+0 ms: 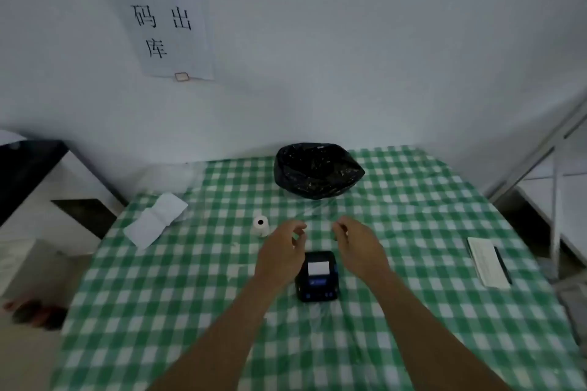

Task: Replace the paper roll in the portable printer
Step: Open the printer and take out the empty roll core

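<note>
A small black portable printer [317, 276] lies on the green checked tablecloth [190, 295], with a white paper patch showing on its top. A white paper roll [261, 226] stands upright just left of my hands. My left hand [281, 251] hovers at the printer's far left corner, fingers curled and apart, nothing in it. My right hand [357, 244] hovers at the far right corner, fingers likewise apart and empty. Neither hand clearly touches the printer.
A bin lined with a black bag [317, 170] stands at the back of the table. A strip of white paper [155, 219] lies at the left edge. A notepad with a pen [489, 262] lies at the right. A metal rack [556, 174] stands beside the table.
</note>
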